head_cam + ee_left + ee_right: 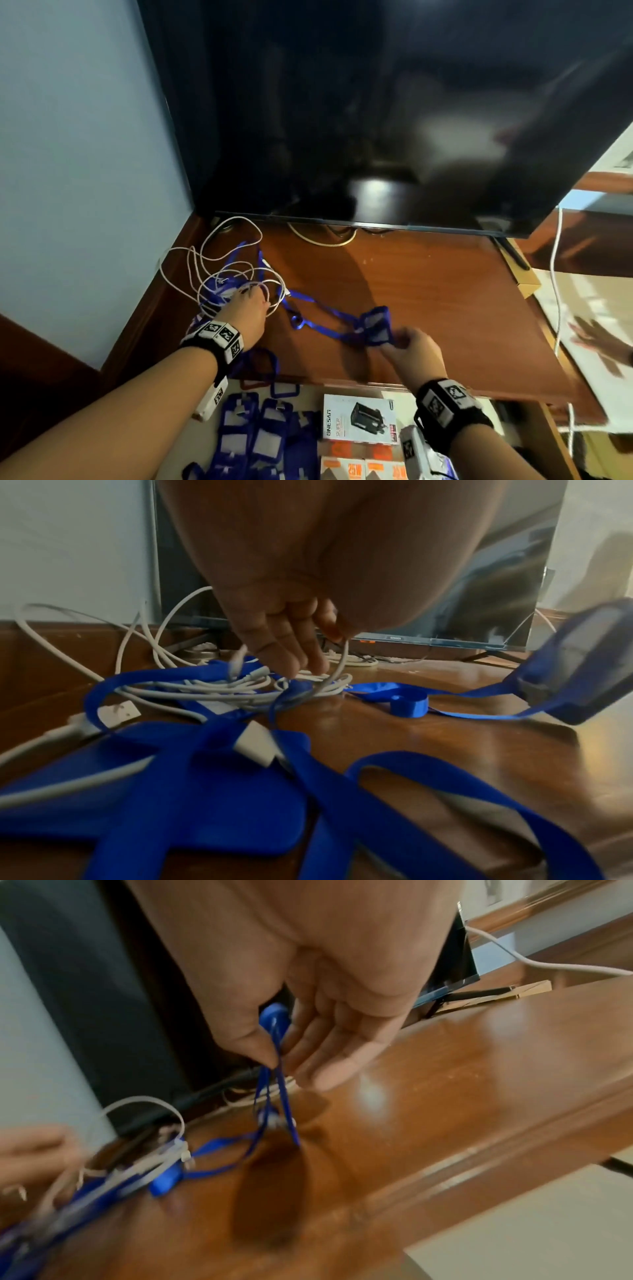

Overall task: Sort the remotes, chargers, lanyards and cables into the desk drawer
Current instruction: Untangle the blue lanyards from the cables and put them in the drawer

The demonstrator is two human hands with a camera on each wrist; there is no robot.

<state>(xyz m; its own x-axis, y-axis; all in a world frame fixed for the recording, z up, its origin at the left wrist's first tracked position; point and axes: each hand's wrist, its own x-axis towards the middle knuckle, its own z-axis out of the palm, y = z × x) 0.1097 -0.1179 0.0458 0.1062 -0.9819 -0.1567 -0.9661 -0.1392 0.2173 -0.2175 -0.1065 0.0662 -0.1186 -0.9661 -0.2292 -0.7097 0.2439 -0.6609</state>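
A tangle of white cables (205, 270) (212, 691) and blue lanyards lies at the left of the wooden desk top (428, 291). My left hand (251, 298) (301, 664) reaches into the tangle, fingers pointing down, and one white cable loop runs up between thumb and finger. My right hand (397, 342) (277, 1064) pinches the strap of a blue lanyard (322, 327) (284, 1102) between thumb and forefinger, just above the desk. Its badge holder (375, 323) (578, 658) hangs by that hand. The strap's far end runs into the tangle.
The open drawer (311, 397) below the desk's front edge holds several blue badge holders (253, 435), a white charger box (359, 421) and orange 25W boxes (363, 467). A large dark TV (376, 120) stands at the back. A white cord (556, 274) hangs at the right.
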